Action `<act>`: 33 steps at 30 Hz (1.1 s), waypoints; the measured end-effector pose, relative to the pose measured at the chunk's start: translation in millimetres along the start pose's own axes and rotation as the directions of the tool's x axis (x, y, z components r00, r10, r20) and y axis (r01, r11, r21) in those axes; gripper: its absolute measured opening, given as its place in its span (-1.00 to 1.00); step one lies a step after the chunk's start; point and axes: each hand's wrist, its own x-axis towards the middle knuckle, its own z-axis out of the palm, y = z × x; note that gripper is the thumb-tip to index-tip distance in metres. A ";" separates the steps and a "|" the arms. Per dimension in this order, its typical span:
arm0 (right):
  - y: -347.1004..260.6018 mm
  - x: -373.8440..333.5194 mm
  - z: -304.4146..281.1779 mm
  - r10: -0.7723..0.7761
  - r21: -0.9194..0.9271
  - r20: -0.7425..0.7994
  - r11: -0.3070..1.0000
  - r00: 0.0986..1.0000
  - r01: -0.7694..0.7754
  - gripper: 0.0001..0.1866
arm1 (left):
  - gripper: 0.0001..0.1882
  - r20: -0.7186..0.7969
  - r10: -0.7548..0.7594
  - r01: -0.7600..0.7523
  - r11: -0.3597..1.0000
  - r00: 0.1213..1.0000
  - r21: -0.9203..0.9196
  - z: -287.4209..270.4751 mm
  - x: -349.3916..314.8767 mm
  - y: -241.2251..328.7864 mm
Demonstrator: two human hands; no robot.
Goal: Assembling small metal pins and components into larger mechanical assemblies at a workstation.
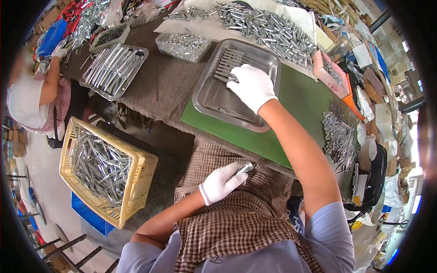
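My white-gloved left hand (221,184) was closed around at least one shiny silver metal cylinder (246,168) above my brown checked apron (232,223), while my white-gloved right hand (254,85) curled over a row of slim grey metal rods (226,63), though I cannot tell whether its fingers gripped one. Those rods lay in the far part of a rectangular stainless-steel tray (207,96), which sat on a flat green mat (291,98) over the cloth-covered brown tabletop (152,86). Beyond spread a heap of silver metal pieces (268,32), and a pale yellow plastic crate (142,182) of metal rods stood to my left.
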 end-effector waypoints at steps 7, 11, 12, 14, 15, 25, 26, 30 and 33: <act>3.0 -2.7 2.8 -0.028 0.053 -0.012 0.998 1.000 0.029 -0.69 | -0.58 0.038 0.065 -0.067 0.997 0.997 0.030 2.1 7.7 6.5; 7.4 -17.1 -13.3 -0.020 0.149 -0.022 0.989 1.000 0.023 -0.65 | -0.60 -0.032 0.058 -0.059 0.997 0.998 -0.046 2.3 6.7 17.3; 7.5 -21.8 -17.5 0.008 0.252 -0.050 0.968 0.999 0.005 -0.65 | -0.60 -0.048 0.054 -0.056 0.997 0.997 -0.051 1.1 6.2 18.5; 9.6 -34.2 -26.7 0.045 0.351 -0.076 0.936 0.996 -0.015 -0.65 | -0.59 -0.058 0.070 -0.074 0.996 0.996 -0.056 0.0 5.7 21.8; 10.1 -42.9 -32.1 0.058 0.450 -0.160 0.893 0.985 0.021 -0.64 | -0.59 -0.092 0.098 -0.099 0.995 0.991 -0.010 -0.3 4.4 24.1; -1.4 -158.7 -86.7 0.360 0.972 -0.192 0.197 0.913 0.127 -0.54 | -0.56 -0.164 0.315 -0.240 0.900 0.935 0.364 4.2 7.5 51.7; -2.8 -167.2 -87.9 0.372 0.969 -0.228 0.181 0.900 0.170 -0.53 | -0.56 -0.151 0.311 -0.240 0.901 0.939 0.361 7.0 9.1 53.4; -2.0 -191.9 -77.8 0.352 0.966 -0.245 0.174 0.903 0.194 -0.50 | -0.57 -0.099 0.387 -0.313 0.850 0.917 0.423 17.3 15.2 56.9; -5.9 -204.3 -64.2 0.338 0.988 -0.130 0.127 0.932 0.091 -0.54 | -0.59 -0.088 0.463 -0.378 0.806 0.882 0.457 25.1 22.4 55.4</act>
